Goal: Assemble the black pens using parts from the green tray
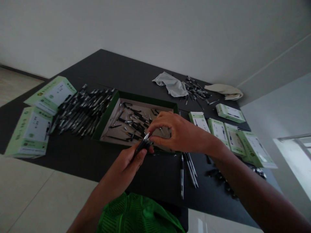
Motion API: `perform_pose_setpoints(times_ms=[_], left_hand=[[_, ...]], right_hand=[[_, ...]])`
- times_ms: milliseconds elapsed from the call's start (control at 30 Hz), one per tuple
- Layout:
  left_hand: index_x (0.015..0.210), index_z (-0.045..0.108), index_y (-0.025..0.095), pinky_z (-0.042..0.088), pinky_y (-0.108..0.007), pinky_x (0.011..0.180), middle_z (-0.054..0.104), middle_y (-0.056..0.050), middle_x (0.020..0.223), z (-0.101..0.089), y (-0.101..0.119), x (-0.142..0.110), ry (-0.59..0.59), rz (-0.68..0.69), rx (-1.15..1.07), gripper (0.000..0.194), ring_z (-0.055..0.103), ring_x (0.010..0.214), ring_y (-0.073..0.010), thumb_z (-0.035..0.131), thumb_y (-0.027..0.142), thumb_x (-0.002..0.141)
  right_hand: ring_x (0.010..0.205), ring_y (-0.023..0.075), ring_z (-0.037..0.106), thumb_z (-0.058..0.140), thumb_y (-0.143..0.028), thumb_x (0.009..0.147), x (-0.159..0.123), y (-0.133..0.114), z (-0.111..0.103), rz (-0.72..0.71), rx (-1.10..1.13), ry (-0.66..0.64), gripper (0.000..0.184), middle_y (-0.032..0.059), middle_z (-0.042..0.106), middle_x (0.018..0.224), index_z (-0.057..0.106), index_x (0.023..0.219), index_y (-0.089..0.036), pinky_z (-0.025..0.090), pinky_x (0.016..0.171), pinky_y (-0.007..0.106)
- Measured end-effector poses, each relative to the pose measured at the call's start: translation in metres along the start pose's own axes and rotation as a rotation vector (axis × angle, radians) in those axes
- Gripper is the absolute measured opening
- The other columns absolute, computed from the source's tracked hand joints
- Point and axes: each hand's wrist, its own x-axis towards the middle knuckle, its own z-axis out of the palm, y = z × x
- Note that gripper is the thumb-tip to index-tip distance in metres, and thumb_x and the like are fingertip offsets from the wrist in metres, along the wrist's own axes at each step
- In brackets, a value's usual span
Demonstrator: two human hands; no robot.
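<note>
My left hand [127, 163] is closed around dark pen pieces [140, 147], with a silvery pointed tip showing at their upper end. How many pieces it holds cannot be made out. The thumb and forefinger of my right hand [181, 132] are pinched at that tip, above the near right part of a shallow green-edged tray [148, 99]. Loose black caps, clips and small clear pen parts [136, 123] lie scattered in the tray. Just right of it, several clear-barrelled pens [182, 176] lie on the black table [155, 181].
A big heap of pens [82, 111] lies left of the tray, beside green-and-white boxes [35, 132]. More boxes [233, 139] stand at right, near dark pen parts [221, 176]. Toward the back are a white plastic bag [171, 84], pens [198, 90] and a beige cloth [225, 90].
</note>
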Motion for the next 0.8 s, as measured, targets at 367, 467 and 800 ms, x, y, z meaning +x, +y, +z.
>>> perform_pose_setpoints(times_ms=[367,467,800], left_hand=[[0.122,0.066,0.017,0.029,-0.024,0.054,0.037,0.006,0.069,-0.001,-0.003,-0.011,0.002,-0.019,0.078,0.051,0.035,0.061,-0.0132,0.042,0.059,0.105],[0.123,0.066,0.017,0.030,-0.025,0.056,0.037,0.006,0.068,-0.001,-0.004,-0.011,-0.001,-0.017,0.084,0.051,0.035,0.061,-0.0136,0.042,0.059,0.105],[0.124,0.068,0.018,0.032,-0.026,0.056,0.038,0.005,0.067,0.000,-0.002,-0.007,-0.013,-0.014,0.100,0.050,0.039,0.061,-0.0150,0.042,0.055,0.105]], right_hand=[[0.109,0.0205,0.060,0.072,-0.018,0.091,-0.003,0.002,0.004,-0.109,0.063,-0.044,0.015,0.0056,0.073,0.110,0.069,0.106,-0.018,0.042,0.100,0.037],[0.110,0.0206,0.059,0.071,-0.029,0.095,-0.002,0.004,0.005,-0.110,0.041,-0.061,0.011,0.0047,0.074,0.107,0.071,0.098,-0.019,0.041,0.102,0.039],[0.110,0.0213,0.058,0.074,-0.026,0.092,-0.001,0.005,0.010,-0.116,0.033,-0.055,0.012,0.0053,0.074,0.106,0.071,0.100,-0.018,0.041,0.100,0.040]])
